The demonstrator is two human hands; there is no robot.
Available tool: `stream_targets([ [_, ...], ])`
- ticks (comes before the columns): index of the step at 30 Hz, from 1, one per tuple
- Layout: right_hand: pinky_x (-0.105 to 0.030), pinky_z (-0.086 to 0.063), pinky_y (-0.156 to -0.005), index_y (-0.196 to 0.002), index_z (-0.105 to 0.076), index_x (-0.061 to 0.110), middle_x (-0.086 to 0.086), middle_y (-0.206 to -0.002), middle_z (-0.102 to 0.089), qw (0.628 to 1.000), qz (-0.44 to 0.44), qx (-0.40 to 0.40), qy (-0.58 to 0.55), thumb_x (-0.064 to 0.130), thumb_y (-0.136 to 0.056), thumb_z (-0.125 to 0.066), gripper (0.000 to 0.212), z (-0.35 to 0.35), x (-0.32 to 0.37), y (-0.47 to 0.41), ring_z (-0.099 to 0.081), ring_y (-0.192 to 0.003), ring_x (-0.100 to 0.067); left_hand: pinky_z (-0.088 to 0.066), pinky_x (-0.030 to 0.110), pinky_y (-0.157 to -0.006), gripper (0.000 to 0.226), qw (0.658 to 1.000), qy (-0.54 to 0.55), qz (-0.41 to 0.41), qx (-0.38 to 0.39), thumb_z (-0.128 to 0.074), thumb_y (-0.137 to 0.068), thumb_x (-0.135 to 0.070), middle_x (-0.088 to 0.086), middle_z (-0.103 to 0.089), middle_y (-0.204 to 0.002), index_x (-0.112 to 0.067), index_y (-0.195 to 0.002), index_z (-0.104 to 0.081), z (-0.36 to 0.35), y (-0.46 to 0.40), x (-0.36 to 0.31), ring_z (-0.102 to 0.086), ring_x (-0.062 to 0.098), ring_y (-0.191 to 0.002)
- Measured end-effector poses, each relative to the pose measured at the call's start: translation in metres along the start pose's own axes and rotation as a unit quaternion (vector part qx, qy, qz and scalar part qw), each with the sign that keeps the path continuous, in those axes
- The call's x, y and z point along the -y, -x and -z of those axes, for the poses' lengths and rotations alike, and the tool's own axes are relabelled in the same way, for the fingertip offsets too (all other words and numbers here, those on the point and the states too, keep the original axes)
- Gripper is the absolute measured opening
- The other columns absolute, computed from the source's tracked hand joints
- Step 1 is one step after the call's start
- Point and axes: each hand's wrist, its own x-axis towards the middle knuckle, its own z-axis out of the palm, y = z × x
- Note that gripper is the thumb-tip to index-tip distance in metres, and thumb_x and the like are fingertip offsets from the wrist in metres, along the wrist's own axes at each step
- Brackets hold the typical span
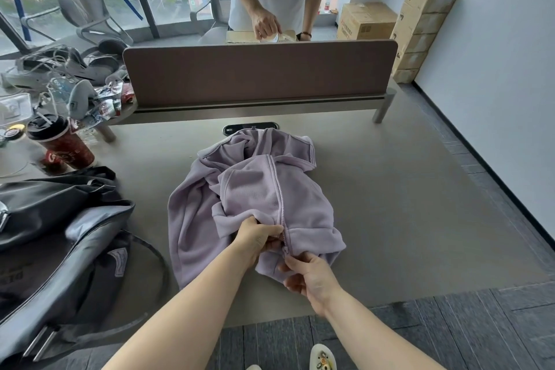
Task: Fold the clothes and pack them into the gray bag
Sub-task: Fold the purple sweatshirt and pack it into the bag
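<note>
A lilac zip-up fleece jacket (255, 189) lies crumpled on the middle of the beige desk (405, 204), hood toward the partition. My left hand (259, 237) pinches the jacket's hem just left of the zipper. My right hand (309, 275) grips the hem on the right side, fingers at the zipper's bottom end. The gray bag (66, 237) lies at the desk's left edge, its top gaping and a strap looping toward the jacket.
A brown partition (258, 72) bounds the desk's far side; a person stands behind it handling tape over a box. A red cup (64, 147) and cluttered cables sit at far left. Cardboard boxes (420, 27) stand by the right wall.
</note>
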Motion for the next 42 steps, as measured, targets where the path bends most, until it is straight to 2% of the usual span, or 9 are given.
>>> stream_targets([
  [5,-0.024,-0.035,-0.049,-0.093,-0.067,0.008,-0.007,-0.071,-0.066,0.999,0.029,-0.014,-0.019,0.007,-0.094,-0.06,0.007,0.001,0.002,0.005,-0.039,-0.044,-0.012,-0.057,0.03,-0.055,0.02,0.999,0.04,0.019,-0.01,-0.076,-0.08,-0.007,0.023,-0.07,-0.081,0.007,-0.09,-0.066,0.005,0.009,0.002,-0.07,0.03,-0.066],
  [8,-0.025,-0.033,-0.05,-0.093,-0.066,0.006,-0.009,-0.071,-0.064,0.992,0.075,-0.024,-0.095,0.003,-0.094,-0.057,0.01,-0.003,0.018,0.007,-0.043,-0.046,-0.012,-0.04,0.017,-0.039,0.012,0.995,0.094,0.035,-0.021,-0.071,-0.087,-0.013,0.004,-0.064,-0.065,-0.007,-0.077,-0.067,0.001,0.013,-0.007,-0.054,0.012,-0.052],
  [10,-0.03,-0.037,-0.053,-0.09,-0.067,0.001,-0.015,-0.078,-0.065,0.989,0.123,-0.033,-0.077,0.007,-0.094,-0.06,0.009,-0.008,0.029,0.008,-0.047,-0.054,-0.02,-0.035,0.014,-0.04,0.014,0.99,0.14,0.031,-0.006,-0.068,-0.089,-0.013,-0.003,-0.063,-0.062,-0.012,-0.074,-0.068,-0.004,0.016,-0.019,-0.048,0.006,-0.051],
  [13,-0.029,-0.04,-0.053,-0.104,-0.067,-0.002,-0.021,-0.09,-0.067,0.984,0.164,-0.031,-0.062,0.012,-0.094,-0.062,0.018,-0.02,0.038,0.014,-0.055,-0.064,-0.024,-0.042,0.015,-0.044,0.017,0.985,0.169,-0.003,0.021,-0.067,-0.089,-0.013,0.0,-0.06,-0.061,-0.01,-0.073,-0.066,-0.012,0.02,-0.033,-0.051,0.007,-0.05],
  [16,-0.024,-0.043,-0.048,-0.105,-0.069,0.002,-0.008,-0.077,-0.069,0.983,0.174,-0.043,-0.051,0.011,-0.096,-0.059,0.016,-0.026,0.045,0.018,-0.056,-0.049,-0.007,-0.042,0.021,-0.049,0.022,0.992,0.117,-0.034,0.018,-0.07,-0.087,-0.021,0.01,-0.06,-0.065,-0.01,-0.069,-0.067,-0.014,0.025,-0.033,-0.053,0.016,-0.051],
  [19,-0.023,-0.047,-0.047,-0.1,-0.071,0.007,-0.006,-0.076,-0.07,0.98,0.186,-0.052,-0.047,0.01,-0.095,-0.06,0.013,-0.028,0.048,0.019,-0.061,-0.055,-0.009,-0.047,0.025,-0.05,0.029,0.994,0.083,-0.058,0.03,-0.071,-0.086,-0.025,0.023,-0.065,-0.069,-0.001,-0.069,-0.067,-0.014,0.03,-0.029,-0.06,0.028,-0.051],
  [23,-0.026,-0.049,-0.052,-0.098,-0.072,0.012,0.0,-0.069,-0.069,0.982,0.177,-0.057,-0.045,0.011,-0.095,-0.059,0.013,-0.031,0.048,0.022,-0.06,-0.055,-0.008,-0.034,0.012,-0.034,0.022,0.996,0.051,-0.074,0.019,-0.07,-0.087,-0.014,-0.002,-0.056,-0.041,-0.002,-0.071,-0.06,-0.015,0.036,-0.029,-0.049,0.007,-0.031],
  [29,-0.014,-0.038,-0.036,-0.081,-0.061,0.01,0.013,-0.043,-0.052,0.979,0.174,-0.067,-0.082,0.001,-0.097,-0.053,0.02,-0.038,0.056,0.03,-0.047,-0.036,0.001,-0.042,0.017,-0.039,0.014,0.995,0.056,-0.082,0.014,-0.073,-0.084,-0.013,0.012,-0.067,-0.059,-0.001,-0.078,-0.068,-0.014,0.039,-0.029,-0.061,0.019,-0.043],
  [42,-0.014,-0.035,-0.035,-0.075,-0.062,0.01,0.012,-0.042,-0.052,0.977,0.172,-0.098,-0.08,0.001,-0.095,-0.055,0.023,-0.047,0.063,0.041,-0.047,-0.035,0.0,-0.039,0.015,-0.038,0.02,0.995,0.065,-0.077,0.019,-0.069,-0.087,-0.01,0.006,-0.061,-0.047,-0.004,-0.069,-0.064,-0.013,0.044,-0.029,-0.055,0.015,-0.035],
])
